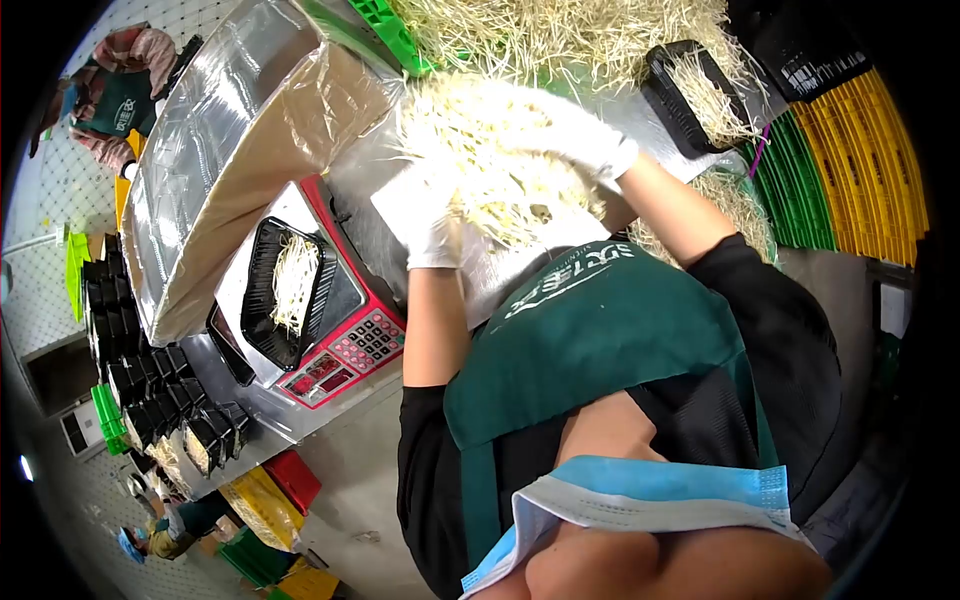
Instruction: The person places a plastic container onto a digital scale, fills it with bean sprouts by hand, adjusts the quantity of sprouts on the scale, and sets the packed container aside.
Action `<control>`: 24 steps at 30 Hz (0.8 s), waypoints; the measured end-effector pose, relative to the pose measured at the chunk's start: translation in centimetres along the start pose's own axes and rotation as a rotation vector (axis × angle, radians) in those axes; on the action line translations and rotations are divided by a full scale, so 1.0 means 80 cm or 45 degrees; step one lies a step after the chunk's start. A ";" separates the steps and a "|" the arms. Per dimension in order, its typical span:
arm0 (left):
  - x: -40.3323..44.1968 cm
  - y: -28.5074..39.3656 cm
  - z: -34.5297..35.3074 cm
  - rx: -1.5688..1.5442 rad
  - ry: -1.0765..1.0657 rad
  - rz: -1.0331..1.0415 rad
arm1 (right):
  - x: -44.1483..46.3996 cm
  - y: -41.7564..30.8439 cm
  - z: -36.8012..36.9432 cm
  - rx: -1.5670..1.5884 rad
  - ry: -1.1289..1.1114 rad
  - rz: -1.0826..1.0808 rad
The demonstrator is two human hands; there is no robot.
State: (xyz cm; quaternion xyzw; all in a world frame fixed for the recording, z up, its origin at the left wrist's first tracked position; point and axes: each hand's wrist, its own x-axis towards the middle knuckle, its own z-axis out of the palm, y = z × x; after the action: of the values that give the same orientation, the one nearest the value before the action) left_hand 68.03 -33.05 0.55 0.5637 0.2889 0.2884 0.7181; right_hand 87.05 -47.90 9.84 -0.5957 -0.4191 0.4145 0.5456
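My left hand [430,215] and my right hand [585,135], both in white gloves, are at either side of a bundle of pale bean sprouts [505,170] over the metal table. The glare on the gloves hides most of the fingers, which lie against the sprouts. To the left a red and silver scale [365,340] bears a black tray [262,325] with a small heap of sprouts in it. Another black tray [668,105] at the upper right holds more sprouts.
A large pile of sprouts [570,35] lies at the top. Clear plastic film [215,110] stands left of the scale. Stacked black trays [150,390] are at the far left, green and yellow crates [860,150] at the right. Two other people work farther off.
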 end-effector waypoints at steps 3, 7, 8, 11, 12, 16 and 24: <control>-0.011 -0.017 -0.034 -0.543 -0.002 -0.057 | 0.005 0.048 -0.064 0.264 0.043 0.243; -0.046 -0.015 -0.069 -0.427 0.233 -0.406 | 0.001 0.099 -0.096 -0.707 0.341 0.032; -0.050 -0.024 -0.080 -0.332 0.257 -0.417 | -0.006 0.092 -0.085 -1.054 0.414 -0.158; -0.062 -0.025 -0.082 -0.177 0.346 -0.181 | -0.019 0.052 -0.021 -1.199 0.392 -0.365; -0.070 -0.010 -0.065 -0.149 0.481 -0.177 | -0.025 0.054 -0.001 -1.417 0.315 -0.495; -0.088 -0.012 -0.064 -0.030 0.659 -0.187 | -0.010 0.086 -0.022 -1.720 0.249 -0.531; -0.048 -0.014 -0.057 -0.243 0.308 -0.324 | -0.004 0.073 -0.021 -1.225 0.127 -0.246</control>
State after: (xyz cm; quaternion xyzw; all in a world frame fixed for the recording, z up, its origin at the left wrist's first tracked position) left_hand 62.19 -33.20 -1.07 0.4132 0.4131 0.2871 0.7591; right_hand 88.80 -49.01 4.15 -0.7577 -0.5897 0.0923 0.2641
